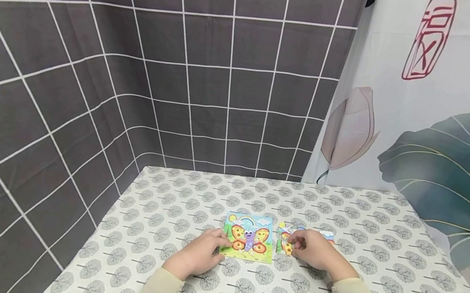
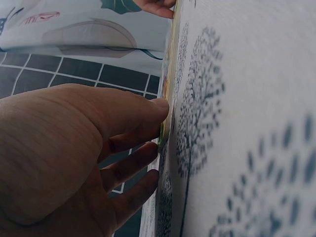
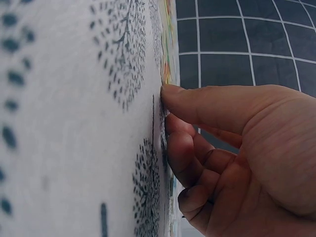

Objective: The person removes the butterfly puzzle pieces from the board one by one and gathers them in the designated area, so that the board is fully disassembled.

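Note:
A square picture card (image 1: 247, 250) with a purple-bodied butterfly lies flat on the table. My left hand (image 1: 198, 252) is at its lower left corner, the index finger resting on the picture and the thumb (image 2: 159, 109) touching the near edge. Right of the card lies a group of colourful puzzle pieces (image 1: 284, 231), partly covered by my right hand (image 1: 315, 252). That hand pinches a yellow and orange puzzle piece (image 1: 286, 249) at the group's lower left, low against the table. In the right wrist view its thumb (image 3: 174, 91) reaches down to the pieces' edge, the other fingers curled.
A white cloth with grey tree prints (image 1: 243, 290) covers the table. Behind and to the left hangs a dark curtain with a white grid (image 1: 199, 83). A pale curtain with leaf and flower prints (image 1: 469, 170) hangs at the right.

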